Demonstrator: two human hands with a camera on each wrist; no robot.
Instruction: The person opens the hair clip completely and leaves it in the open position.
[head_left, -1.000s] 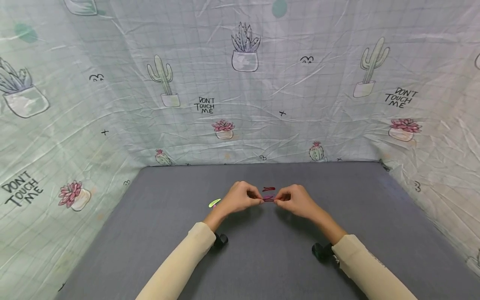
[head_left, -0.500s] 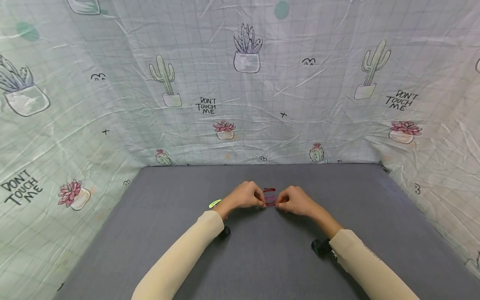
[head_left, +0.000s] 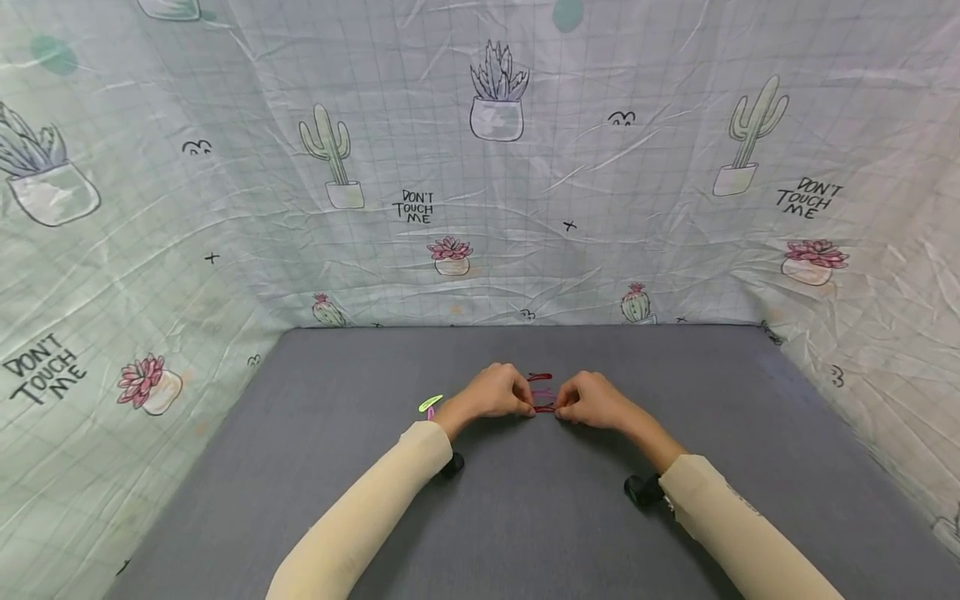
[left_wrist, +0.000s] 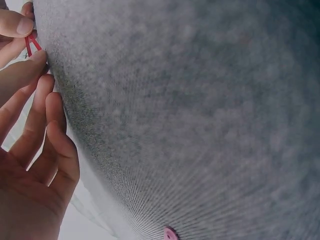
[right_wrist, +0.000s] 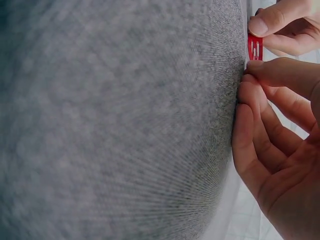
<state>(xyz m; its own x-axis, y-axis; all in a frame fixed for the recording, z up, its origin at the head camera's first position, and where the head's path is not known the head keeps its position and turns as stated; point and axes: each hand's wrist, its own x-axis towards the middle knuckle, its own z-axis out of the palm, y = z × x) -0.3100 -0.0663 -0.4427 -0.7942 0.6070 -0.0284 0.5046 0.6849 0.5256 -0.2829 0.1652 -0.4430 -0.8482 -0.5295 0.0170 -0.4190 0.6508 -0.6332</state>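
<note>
A red snap hair clip (head_left: 544, 409) lies between the fingertips of my two hands, low over the grey table. My left hand (head_left: 498, 392) pinches its left end, and my right hand (head_left: 592, 400) pinches its other end. The right wrist view shows the slotted red body of this hair clip (right_wrist: 255, 47); in the left wrist view it looks like two red prongs spread apart. Just behind it lie a pink-purple hair clip (head_left: 542, 392) and, farther back, a dark red hair clip (head_left: 540, 377), roughly in a column.
Left of my left wrist lies a yellow-green hair clip (head_left: 431, 403), with a pink hair clip (head_left: 431, 413) partly hidden by the wrist. A patterned cloth (head_left: 480, 183) hangs around the back and sides of the grey table (head_left: 510, 517).
Both hands have come slightly nearer to me with the red hair clip, away from the pink-purple one. Over the last half second they have hardly moved.
</note>
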